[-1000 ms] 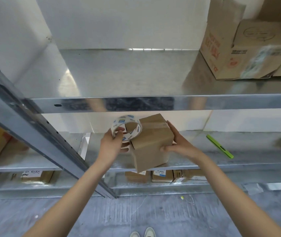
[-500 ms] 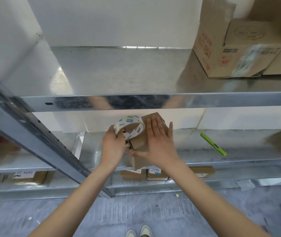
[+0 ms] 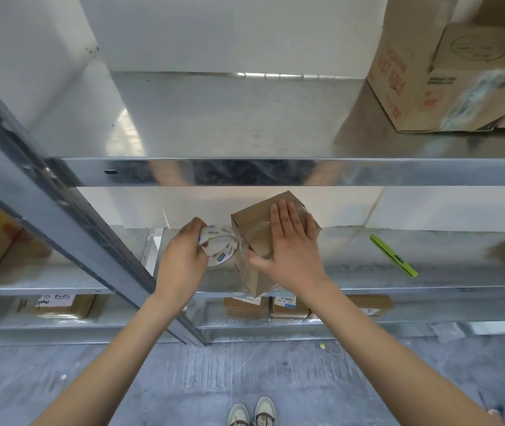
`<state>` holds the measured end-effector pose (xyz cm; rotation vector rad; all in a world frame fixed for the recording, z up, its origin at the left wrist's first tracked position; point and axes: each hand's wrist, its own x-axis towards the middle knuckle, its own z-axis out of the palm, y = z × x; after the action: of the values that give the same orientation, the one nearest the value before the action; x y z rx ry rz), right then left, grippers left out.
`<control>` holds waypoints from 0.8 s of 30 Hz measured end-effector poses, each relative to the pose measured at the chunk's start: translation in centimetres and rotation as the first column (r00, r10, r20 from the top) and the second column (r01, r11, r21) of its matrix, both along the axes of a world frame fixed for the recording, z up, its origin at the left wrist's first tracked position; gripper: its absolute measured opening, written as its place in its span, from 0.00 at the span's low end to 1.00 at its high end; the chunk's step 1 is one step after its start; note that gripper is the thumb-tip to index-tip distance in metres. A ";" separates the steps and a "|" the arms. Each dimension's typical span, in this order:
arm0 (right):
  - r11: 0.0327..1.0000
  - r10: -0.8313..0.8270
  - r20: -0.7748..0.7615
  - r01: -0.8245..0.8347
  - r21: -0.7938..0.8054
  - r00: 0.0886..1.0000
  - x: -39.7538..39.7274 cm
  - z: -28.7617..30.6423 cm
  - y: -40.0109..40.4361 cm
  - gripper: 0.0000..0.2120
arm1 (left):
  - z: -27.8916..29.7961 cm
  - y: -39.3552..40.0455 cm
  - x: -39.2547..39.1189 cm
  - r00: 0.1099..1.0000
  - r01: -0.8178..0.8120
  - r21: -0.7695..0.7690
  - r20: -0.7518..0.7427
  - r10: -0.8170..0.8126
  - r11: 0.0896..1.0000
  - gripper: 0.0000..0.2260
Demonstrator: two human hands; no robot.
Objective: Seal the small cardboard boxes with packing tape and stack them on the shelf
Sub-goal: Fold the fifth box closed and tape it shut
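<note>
A small brown cardboard box (image 3: 252,221) stands tilted on the middle metal shelf (image 3: 352,279), with clear tape across its top and front. My right hand (image 3: 289,250) lies flat on the box, fingers straight, pressing the tape down. To the box's left my left hand (image 3: 183,256) grips a roll of packing tape (image 3: 220,252) with a white printed core. The roll touches the box's left side.
A green utility knife (image 3: 394,256) lies on the middle shelf to the right. Large cardboard cartons (image 3: 448,78) stand at the right of the upper shelf (image 3: 229,118). Several small labelled boxes (image 3: 288,305) sit on the lower shelf. A slanted metal upright (image 3: 69,219) crosses the left.
My right hand moved from the box's right side onto its top and front, flattening the tape. My left hand lowered the tape roll from above the box to its left side.
</note>
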<state>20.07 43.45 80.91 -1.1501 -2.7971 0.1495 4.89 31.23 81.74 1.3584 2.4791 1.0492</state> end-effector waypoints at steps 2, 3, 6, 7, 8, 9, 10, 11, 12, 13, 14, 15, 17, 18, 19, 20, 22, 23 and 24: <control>1.000 -0.006 0.016 0.006 -0.009 1.000 0.1 -0.1 0.0 0.50 | -0.7 -0.7 -0.2 1.000 -0.009 -0.028 -0.023 0.008 1.000 0.13; 1.000 -0.007 0.025 0.007 -0.009 1.000 0.2 -0.1 0.0 0.51 | -0.9 -0.9 -0.2 0.999 -0.014 -0.044 -0.030 0.013 0.999 0.13; 1.000 -0.008 0.037 0.008 -0.007 0.999 0.1 -0.1 0.0 0.51 | -1.2 -1.1 -0.1 0.999 -0.033 -0.079 -0.044 0.029 0.996 0.11; 1.000 -0.010 0.040 0.011 -0.006 0.999 0.0 -0.1 0.0 0.51 | -1.1 -1.1 0.0 0.999 -0.038 -0.077 -0.037 0.035 0.996 0.10; 1.000 -0.013 0.044 0.013 -0.003 0.999 0.0 -0.1 0.0 0.51 | -1.1 -1.1 0.1 0.999 -0.040 -0.067 -0.012 0.039 0.997 0.10; 1.000 -0.014 0.047 0.014 0.000 0.999 0.0 -0.1 0.0 0.51 | -1.0 -1.1 0.3 0.999 -0.044 -0.049 0.028 0.046 0.998 0.09; 1.000 -0.015 0.049 0.014 0.002 0.999 0.0 -0.1 0.0 0.51 | -0.7 -1.1 0.4 0.996 -0.051 -0.024 0.073 0.052 0.998 0.09; 1.000 -0.014 0.051 0.014 0.004 0.999 0.1 -0.2 0.0 0.51 | -0.4 -1.1 0.5 0.992 -0.056 -0.001 0.109 0.056 0.998 0.09; 1.000 -0.014 0.056 0.014 0.004 0.998 0.1 -0.2 0.0 0.51 | -0.2 -1.0 0.6 0.991 -0.055 0.024 0.127 0.052 0.998 0.09; 1.000 -0.014 0.063 0.014 0.005 0.998 0.1 -0.2 0.1 0.51 | 0.1 -0.9 0.6 0.990 -0.049 0.046 0.135 0.043 0.998 0.11; 1.000 -0.014 0.069 0.014 0.006 0.998 0.1 -0.2 0.1 0.51 | 0.3 -0.9 0.7 0.990 -0.043 0.064 0.139 0.034 0.997 0.12; 1.000 -0.015 0.071 0.014 0.007 0.997 0.1 -0.2 0.1 0.52 | 0.5 -0.9 0.7 0.989 -0.041 0.075 0.146 0.030 0.996 0.13; 1.000 -0.017 0.065 0.017 0.009 0.998 0.1 -0.3 0.1 0.52 | 0.5 -1.0 0.8 0.986 -0.046 0.086 0.162 0.032 0.995 0.13; 1.000 -0.017 0.065 0.017 0.010 0.998 0.1 -0.3 0.1 0.52 | 0.5 -1.0 0.8 0.983 -0.053 0.089 0.177 0.037 0.995 0.13; 1.000 -0.017 0.068 0.016 0.010 0.998 0.1 -0.3 0.1 0.52 | 0.4 -1.0 0.9 0.980 -0.062 0.095 0.196 0.042 0.994 0.14; 1.000 -0.016 0.070 0.015 0.007 0.997 0.1 -0.2 0.1 0.52 | 0.4 -1.0 1.0 0.976 -0.069 0.106 0.214 0.045 0.992 0.16; 1.000 -0.015 0.075 0.015 -0.003 0.997 0.0 0.0 0.1 0.53 | 0.5 -1.1 1.1 0.968 -0.077 0.140 0.247 0.040 0.987 0.20; 1.000 -0.015 0.073 0.016 -0.008 0.997 0.0 0.0 0.1 0.53 | 0.5 -1.1 1.1 0.965 -0.076 0.156 0.260 0.033 0.985 0.21; 1.000 -0.015 0.067 0.016 -0.008 0.998 -0.1 0.0 0.1 0.53 | 0.5 -1.1 1.1 0.967 -0.069 0.163 0.255 0.025 0.984 0.21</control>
<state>20.01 43.59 80.95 -1.2003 -2.8471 0.1246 5.95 30.17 82.23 1.1279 2.2895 1.3794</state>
